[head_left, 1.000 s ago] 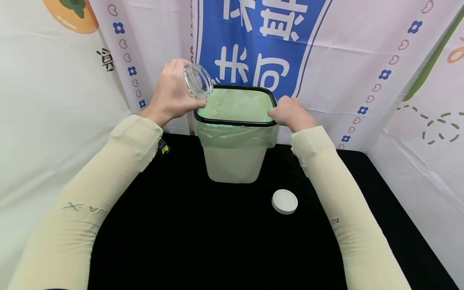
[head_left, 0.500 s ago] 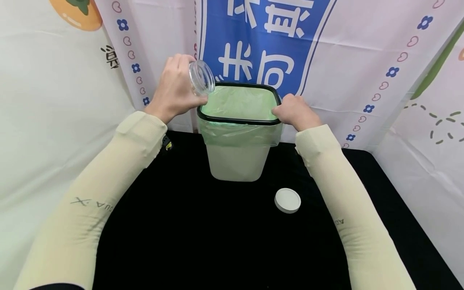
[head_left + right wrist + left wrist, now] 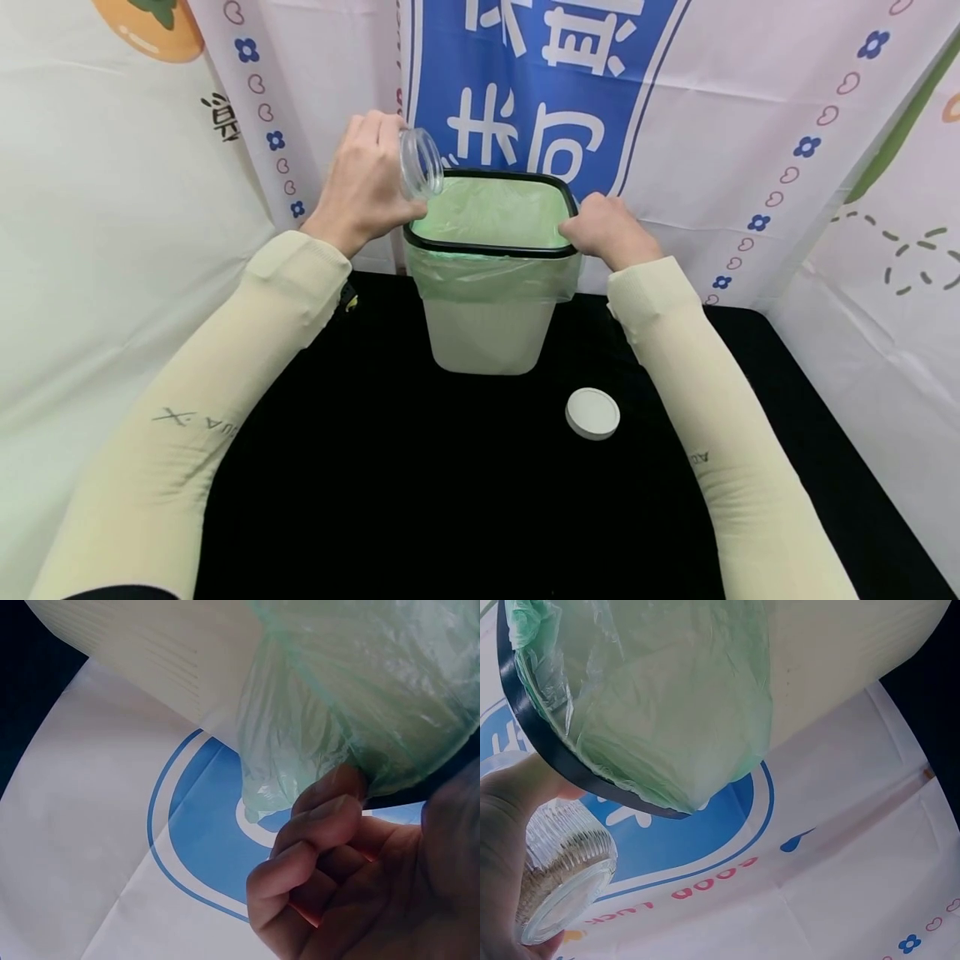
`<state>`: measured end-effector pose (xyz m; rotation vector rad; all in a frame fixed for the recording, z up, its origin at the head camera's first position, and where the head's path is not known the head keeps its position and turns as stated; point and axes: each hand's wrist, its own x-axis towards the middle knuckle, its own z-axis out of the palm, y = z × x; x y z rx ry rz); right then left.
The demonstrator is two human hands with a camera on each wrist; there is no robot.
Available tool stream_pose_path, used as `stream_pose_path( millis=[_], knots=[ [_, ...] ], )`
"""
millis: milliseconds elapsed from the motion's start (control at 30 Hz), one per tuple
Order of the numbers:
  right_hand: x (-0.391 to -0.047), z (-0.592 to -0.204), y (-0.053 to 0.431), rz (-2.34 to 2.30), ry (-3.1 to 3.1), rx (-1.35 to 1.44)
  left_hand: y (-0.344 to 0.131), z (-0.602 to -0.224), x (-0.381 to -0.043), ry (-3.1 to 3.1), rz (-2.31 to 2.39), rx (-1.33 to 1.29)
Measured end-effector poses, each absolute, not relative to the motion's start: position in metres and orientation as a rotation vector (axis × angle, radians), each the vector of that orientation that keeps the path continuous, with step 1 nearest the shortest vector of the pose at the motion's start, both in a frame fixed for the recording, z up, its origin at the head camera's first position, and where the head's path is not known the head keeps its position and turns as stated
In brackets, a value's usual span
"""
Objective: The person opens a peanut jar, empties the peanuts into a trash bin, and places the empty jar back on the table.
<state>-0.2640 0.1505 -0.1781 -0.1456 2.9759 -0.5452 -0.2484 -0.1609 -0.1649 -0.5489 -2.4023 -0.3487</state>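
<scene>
My left hand [image 3: 363, 179] grips a clear glass jar [image 3: 422, 164], tipped on its side, its mouth facing right over the left edge of the trash bin [image 3: 487, 333]. Brownish grainy contents show through the ribbed wall of the jar [image 3: 566, 862] near its base in the left wrist view. A green plastic liner [image 3: 487, 279] is folded over the bin, under a black rim ring [image 3: 487, 248]. On the opposite side, my right hand [image 3: 611, 232] holds the rim, and the right wrist view has its fingers [image 3: 322, 817] curled against the liner.
A round white lid [image 3: 592, 412] lies on the black tabletop [image 3: 420, 483], in front of the bin and to its right. Behind the bin hangs a printed white curtain with a blue panel [image 3: 517, 75]. A small black-and-yellow object [image 3: 349, 300] is partly hidden by my left sleeve.
My left hand has turned the jar, so its mouth faces more to the right and shows as a narrower oval. The right hand keeps its hold on the rim. The head view has shifted slightly.
</scene>
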Motion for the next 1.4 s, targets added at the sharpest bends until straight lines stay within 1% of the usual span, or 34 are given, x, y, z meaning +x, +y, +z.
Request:
stream_pose_path(
  millis=[567,1400],
  knots=[
    [-0.267,-0.184,0.153,-0.548,3.006,-0.146,-0.154,-0.162,-0.252,-2.373,-0.151,-0.609],
    [-0.264,-0.182,0.151,-0.593,2.981,-0.119,-0.145,-0.16,-0.256,-2.336,0.003,-0.68]
  ],
)
